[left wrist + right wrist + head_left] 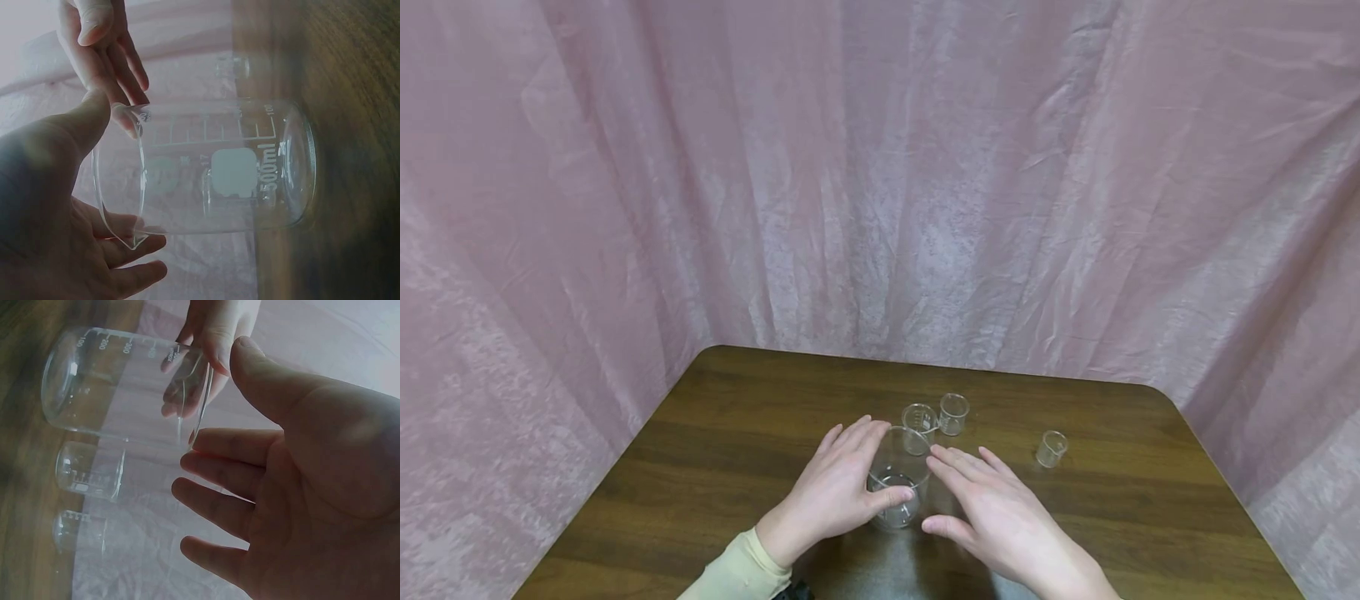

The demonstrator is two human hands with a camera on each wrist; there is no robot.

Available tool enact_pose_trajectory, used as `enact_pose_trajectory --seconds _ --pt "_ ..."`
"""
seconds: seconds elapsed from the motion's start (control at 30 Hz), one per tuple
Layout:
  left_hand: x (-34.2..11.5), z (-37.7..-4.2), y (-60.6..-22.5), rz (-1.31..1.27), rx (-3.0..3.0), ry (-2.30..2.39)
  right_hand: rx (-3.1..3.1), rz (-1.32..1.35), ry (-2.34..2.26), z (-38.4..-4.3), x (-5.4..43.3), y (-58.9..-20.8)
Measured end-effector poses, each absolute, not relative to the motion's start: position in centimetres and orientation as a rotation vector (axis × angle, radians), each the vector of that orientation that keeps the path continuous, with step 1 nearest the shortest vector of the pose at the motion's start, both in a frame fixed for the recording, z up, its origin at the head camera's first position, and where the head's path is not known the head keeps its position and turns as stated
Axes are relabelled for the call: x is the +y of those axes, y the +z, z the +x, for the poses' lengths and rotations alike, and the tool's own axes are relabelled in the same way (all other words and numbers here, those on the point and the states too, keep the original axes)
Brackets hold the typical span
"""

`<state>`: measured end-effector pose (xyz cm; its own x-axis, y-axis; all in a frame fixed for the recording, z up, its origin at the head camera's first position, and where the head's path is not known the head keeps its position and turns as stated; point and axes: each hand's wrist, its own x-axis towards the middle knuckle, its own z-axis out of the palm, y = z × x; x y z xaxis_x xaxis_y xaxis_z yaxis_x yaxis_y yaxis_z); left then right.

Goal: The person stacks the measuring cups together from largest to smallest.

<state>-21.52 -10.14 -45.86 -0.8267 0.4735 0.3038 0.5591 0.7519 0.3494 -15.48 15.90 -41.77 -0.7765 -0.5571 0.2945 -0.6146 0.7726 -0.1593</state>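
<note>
The left hand (838, 490), grip spread, is around the big beaker (898, 467) — the right hand (996, 512), spread too, is just right of it. Three small beakers (954, 416) stand farther off.

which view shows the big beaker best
Left wrist: the big beaker appears large, its spout and 500ml marking clear. Right wrist shows its number scale; head shows it small, partly behind the left hand.

I count one large beaker (900, 468) and three smaller beakers (921, 421) (954, 415) (1052, 448), so they are four glass beakers in total. I see also one left hand (841, 490) and one right hand (996, 510), both mine, then one pale sleeve (739, 568) and one wooden table (760, 417)
</note>
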Motion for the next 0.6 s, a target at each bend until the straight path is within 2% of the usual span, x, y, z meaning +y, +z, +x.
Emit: enact_pose_trajectory --seconds 0.6 --pt "-9.7 -21.3 -46.1 -0.831 -2.708 -0.705 -2.784 0.981 0.421 -15.8 17.2 -41.1"
